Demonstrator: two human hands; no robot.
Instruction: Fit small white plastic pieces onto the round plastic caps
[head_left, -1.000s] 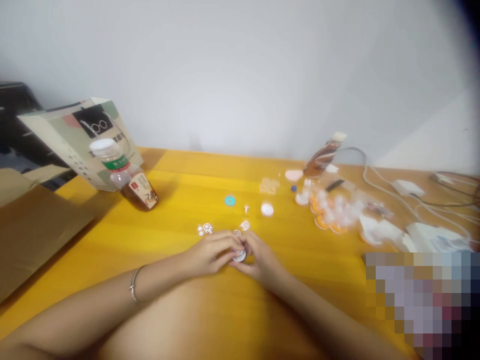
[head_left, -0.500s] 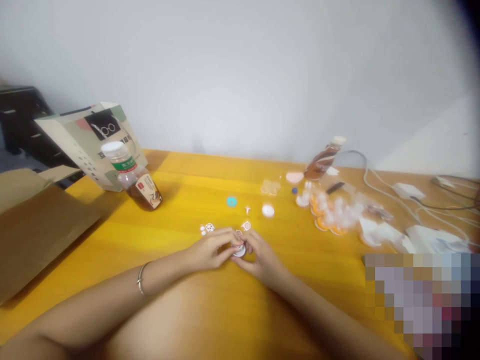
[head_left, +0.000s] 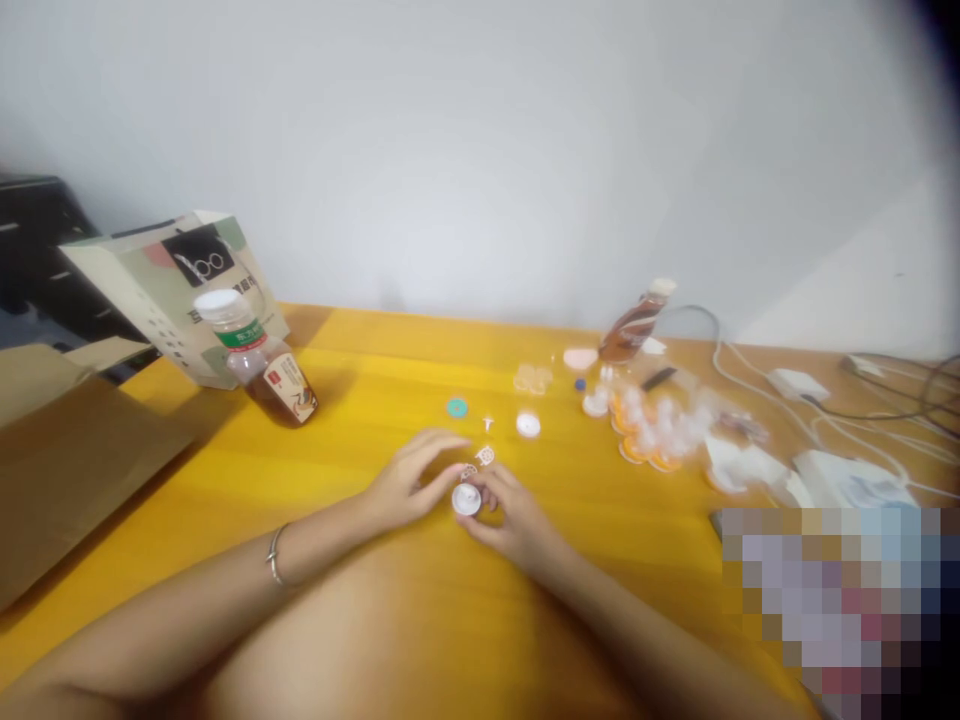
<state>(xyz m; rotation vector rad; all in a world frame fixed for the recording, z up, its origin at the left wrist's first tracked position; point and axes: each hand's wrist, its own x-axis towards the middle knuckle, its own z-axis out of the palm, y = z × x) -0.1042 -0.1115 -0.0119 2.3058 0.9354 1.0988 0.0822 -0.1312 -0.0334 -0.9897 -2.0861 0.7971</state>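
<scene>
Between thumb and fingers, my right hand (head_left: 510, 510) grips a small round white plastic piece (head_left: 466, 500) with a raised centre. My left hand (head_left: 420, 478) is just left of it, thumb and fingers apart; its thumb tip comes close to the piece's upper rim. Beyond the hands lie small white openwork pieces (head_left: 486, 455), one partly hidden by the fingers. Farther back are a teal ring-shaped disc (head_left: 457, 407), a tiny white T-shaped peg (head_left: 488, 423) and a white round disc (head_left: 528, 425).
At left stand a tea bottle (head_left: 262, 360), a paper gift bag (head_left: 217, 340) and a brown paper bag (head_left: 82, 460). On the right are several orange-and-white parts (head_left: 652, 430), a tilted bottle of dark drink (head_left: 637, 325), white cables (head_left: 817, 430) and a pixelated patch.
My left hand has let go of the round white piece and opened, drawing slightly left. My right hand keeps the piece, whose top now shows. The view has shifted slightly.
</scene>
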